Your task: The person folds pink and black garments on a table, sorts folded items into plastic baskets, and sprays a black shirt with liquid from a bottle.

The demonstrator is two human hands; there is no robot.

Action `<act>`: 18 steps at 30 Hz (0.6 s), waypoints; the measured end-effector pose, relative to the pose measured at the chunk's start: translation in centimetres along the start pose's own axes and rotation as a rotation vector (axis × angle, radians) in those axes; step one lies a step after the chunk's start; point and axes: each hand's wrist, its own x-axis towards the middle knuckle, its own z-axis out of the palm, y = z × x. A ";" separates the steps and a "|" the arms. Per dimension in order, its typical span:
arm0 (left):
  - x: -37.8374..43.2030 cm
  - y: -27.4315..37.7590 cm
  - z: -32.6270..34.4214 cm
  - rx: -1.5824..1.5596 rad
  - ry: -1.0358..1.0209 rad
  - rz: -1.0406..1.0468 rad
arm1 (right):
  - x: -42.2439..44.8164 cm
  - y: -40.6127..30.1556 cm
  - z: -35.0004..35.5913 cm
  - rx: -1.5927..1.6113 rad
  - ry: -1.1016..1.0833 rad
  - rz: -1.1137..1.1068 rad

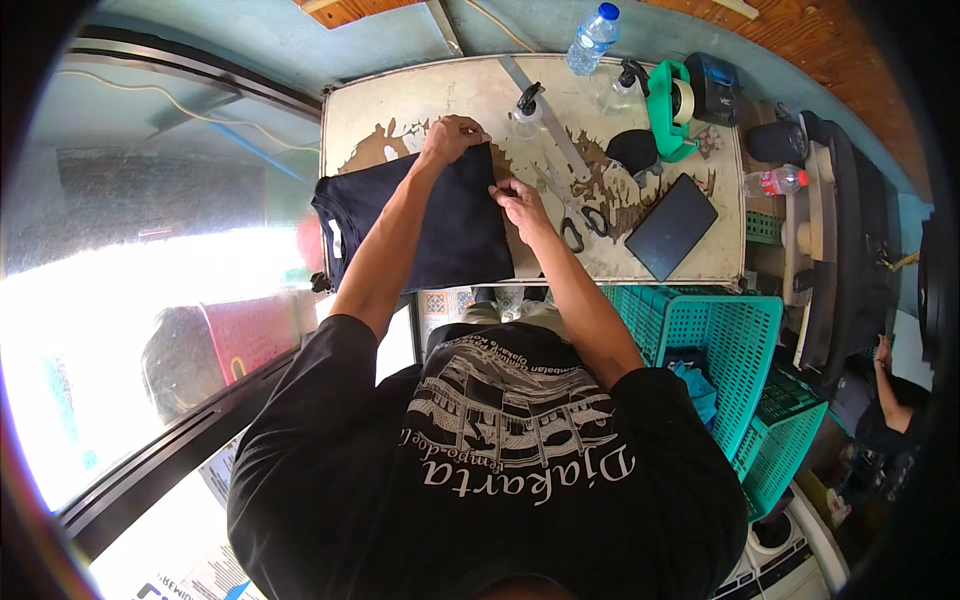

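A folded dark T-shirt (442,225) lies flat on the worn table (405,86), its collar towards the left end. My left hand (452,140) pinches the shirt's far right corner between thumb and fingers. Lower down the shirt's right edge, my right hand (523,208) rests with thumb and fingertips at the fabric; whether it grips the cloth is not clear. Right of that hand lie scissors (574,217) with black handles. Beyond them a steel ruler (551,120) lies slantwise, beside a small spray bottle (526,112).
A green tape dispenser (664,112), a water bottle (592,41), another spray bottle (622,94) and a dark flat case (671,227) stand or lie on the table. Green plastic baskets (720,322) are at the lower right. A window is at left. Another person's arm (889,390) shows far right.
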 end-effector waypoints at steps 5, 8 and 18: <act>-0.2 -1.2 1.9 0.208 0.143 -0.044 | 0.0 0.0 -0.2 0.088 -0.043 -0.004; -0.5 -1.1 2.2 0.271 0.175 -0.019 | -0.2 -0.6 -0.4 0.228 -0.033 -0.003; -1.8 0.2 2.1 0.340 0.296 0.170 | 2.8 -2.9 0.6 -0.158 0.056 -0.101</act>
